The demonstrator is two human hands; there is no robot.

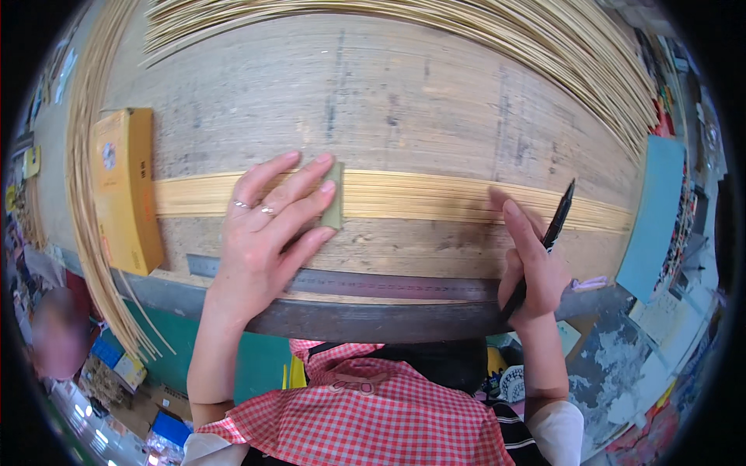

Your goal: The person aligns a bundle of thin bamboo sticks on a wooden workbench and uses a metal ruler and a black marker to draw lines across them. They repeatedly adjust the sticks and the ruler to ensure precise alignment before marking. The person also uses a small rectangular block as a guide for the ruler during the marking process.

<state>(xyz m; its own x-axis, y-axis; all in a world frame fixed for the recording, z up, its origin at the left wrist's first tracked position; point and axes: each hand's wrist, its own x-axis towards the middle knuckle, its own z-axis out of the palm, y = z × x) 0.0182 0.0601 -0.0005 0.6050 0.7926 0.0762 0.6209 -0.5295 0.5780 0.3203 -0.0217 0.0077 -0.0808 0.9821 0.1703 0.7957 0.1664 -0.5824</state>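
A flat row of thin pale bamboo strips (420, 196) lies side by side across the wooden bench. Over it my left hand (268, 221), with rings on two fingers, holds a small flat olive-green piece (334, 198) crosswise, fingertips and thumb pressed on it. My right hand (535, 272) is just in front of the strips' right part, its index finger pointing toward them and slightly blurred. A black marker pen (558, 217) is gripped in that hand, slanting with its tip up and away. Between the hands, near the bench edge, lies a metal ruler (388, 285).
A yellow box (128, 190) stands at the strips' left end, a blue-green block (653, 217) at their right end. Long loose strips (81, 140) run down the left side. A large bundle of strips (435, 23) curves along the far side. The bench's dark front edge (373, 320) is near me.
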